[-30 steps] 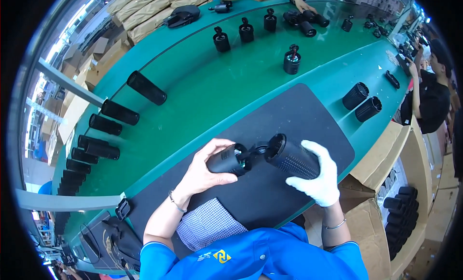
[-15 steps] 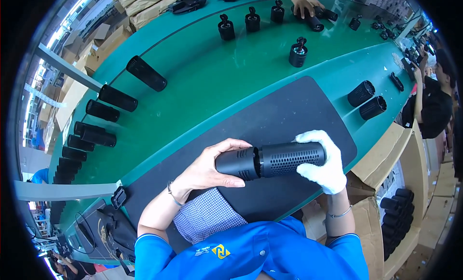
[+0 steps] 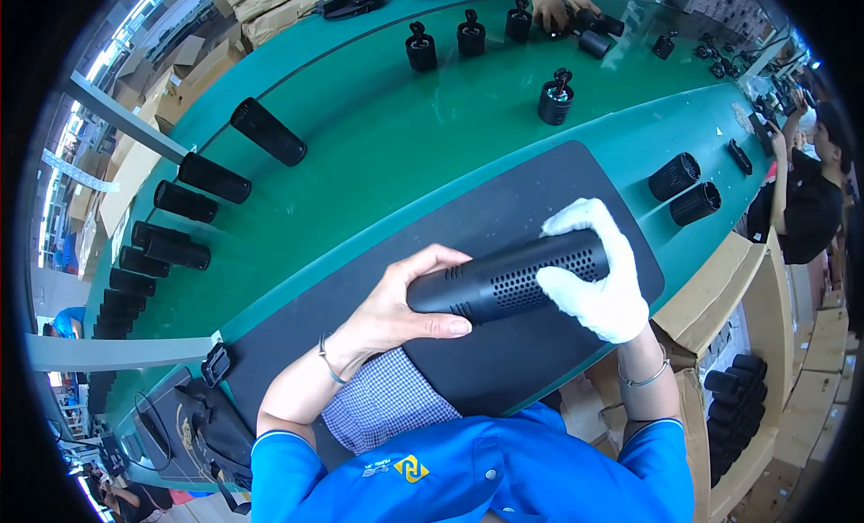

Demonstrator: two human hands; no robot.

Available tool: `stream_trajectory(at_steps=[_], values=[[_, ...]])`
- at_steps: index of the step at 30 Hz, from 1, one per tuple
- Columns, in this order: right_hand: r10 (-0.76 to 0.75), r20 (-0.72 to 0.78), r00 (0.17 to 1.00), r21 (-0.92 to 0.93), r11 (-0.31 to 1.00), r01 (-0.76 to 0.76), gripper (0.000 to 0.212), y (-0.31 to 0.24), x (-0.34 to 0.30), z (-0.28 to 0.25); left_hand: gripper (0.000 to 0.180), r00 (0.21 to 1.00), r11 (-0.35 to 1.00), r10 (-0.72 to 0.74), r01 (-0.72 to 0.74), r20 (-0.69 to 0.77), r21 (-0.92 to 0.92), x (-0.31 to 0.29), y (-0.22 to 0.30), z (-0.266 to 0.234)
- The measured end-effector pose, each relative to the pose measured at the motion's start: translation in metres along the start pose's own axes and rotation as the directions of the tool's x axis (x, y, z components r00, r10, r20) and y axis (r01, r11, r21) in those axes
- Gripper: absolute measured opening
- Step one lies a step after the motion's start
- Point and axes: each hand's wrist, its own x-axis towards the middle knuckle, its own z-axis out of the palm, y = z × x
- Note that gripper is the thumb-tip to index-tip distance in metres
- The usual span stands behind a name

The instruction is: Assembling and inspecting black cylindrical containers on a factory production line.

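Across the dark mat, I hold a black cylindrical housing (image 3: 504, 278), its right end tilted up. Its slotted left part and perforated right part meet with no gap showing. My left hand (image 3: 405, 298), bare, grips the slotted end with the thumb along the near side. Around the perforated end curls my right hand (image 3: 605, 284), in a white glove, with the thumb on the near face and the fingers over the far side. The end inside the right palm is hidden. Near my left forearm lies a checked cloth (image 3: 389, 404).
On the green belt (image 3: 360, 163) stand several black cylinders (image 3: 216, 178) at left and short black units with cables (image 3: 556, 102) farther off. Another person's hands (image 3: 547, 8) work at the far side. Two perforated sleeves (image 3: 695, 204) and an open carton (image 3: 776, 343) are at right.
The two parts of the housing have come together, closing the gap. Its right end has tilted up. Cylinders on the belt have shifted slightly left.
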Motion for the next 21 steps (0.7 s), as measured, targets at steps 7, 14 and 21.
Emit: stream_trajectory(at_steps=[7,14,21], values=[[0.207,0.029,0.978,-0.034,0.978,-0.206,0.046,0.001,0.009,0.0,0.062,0.997,0.971,0.06,-0.068,0.04,0.229,0.017,0.001,-0.01],[0.096,-0.192,0.977,-0.008,0.995,-0.099,0.064,0.017,0.012,0.019,0.065,0.953,0.716,0.302,-0.214,-0.019,0.664,0.07,0.008,-0.049],[0.406,-0.303,0.862,-0.123,0.881,-0.457,0.054,0.075,-0.044,0.001,0.063,0.568,0.842,0.523,-0.228,-0.636,0.49,0.138,-0.003,-0.225]])
